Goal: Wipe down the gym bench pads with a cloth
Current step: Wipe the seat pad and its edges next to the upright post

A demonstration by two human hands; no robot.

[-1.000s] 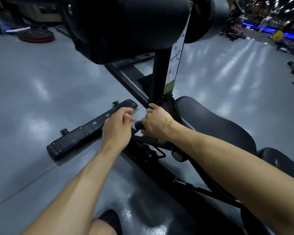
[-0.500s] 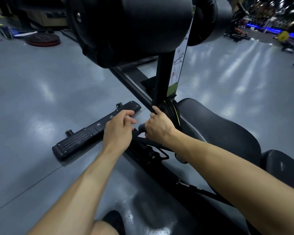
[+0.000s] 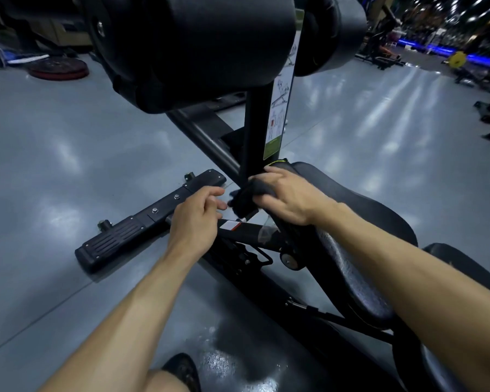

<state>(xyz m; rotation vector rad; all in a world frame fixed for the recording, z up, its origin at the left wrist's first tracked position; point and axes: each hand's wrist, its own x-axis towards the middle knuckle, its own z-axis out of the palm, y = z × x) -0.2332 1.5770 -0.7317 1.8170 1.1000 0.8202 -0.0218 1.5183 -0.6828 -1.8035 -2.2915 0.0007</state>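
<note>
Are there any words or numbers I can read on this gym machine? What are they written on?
None can be read.
Instruction sticker on the upright post: exercise drawings and a green strip at the bottom; its print is too small and blurred.
Red, white and black label on the frame bar below the left hand: too small to read.
Yellow plate far off: blurred, no number legible.

Both forearms enter from the lower edge, bare from wrist to frame edge; no sleeve is in view on either. The left hand (image 3: 194, 219) and right hand (image 3: 290, 198) are ungloved. A bare knee (image 3: 164, 381) shows at 6 o'clock. Just beyond it, towards 12 o'clock, sits the toe of a dark shoe (image 3: 181, 369); its detail is too dim to read.
</note>
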